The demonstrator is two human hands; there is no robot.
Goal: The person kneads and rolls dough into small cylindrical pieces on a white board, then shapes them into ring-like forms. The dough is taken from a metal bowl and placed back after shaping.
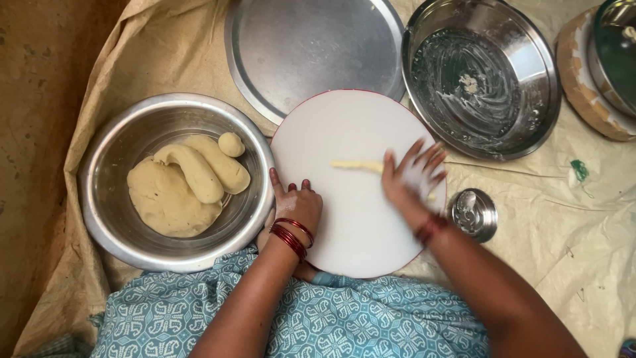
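A round white board (pixel 344 126) lies in front of me. A thin rope of pale dough (pixel 354 165) lies across its middle. My right hand (pixel 411 176), floury and blurred, presses flat on the rope's right end with fingers spread. My left hand (pixel 296 205), wearing red bangles, rests curled on the board's left edge, next to a steel bowl (pixel 109 166) and holds nothing I can see. That bowl contains a lump of dough (pixel 169 199), two thick dough rolls and a small ball (pixel 230 144).
A flat steel plate (pixel 311 46) lies beyond the board. At the back right stands a greased steel pan (pixel 483 76); a small steel cup (pixel 473 213) sits right of the board. Another lidded vessel (pixel 613 59) is at the far right. Everything rests on a beige sheet (pixel 563 225).
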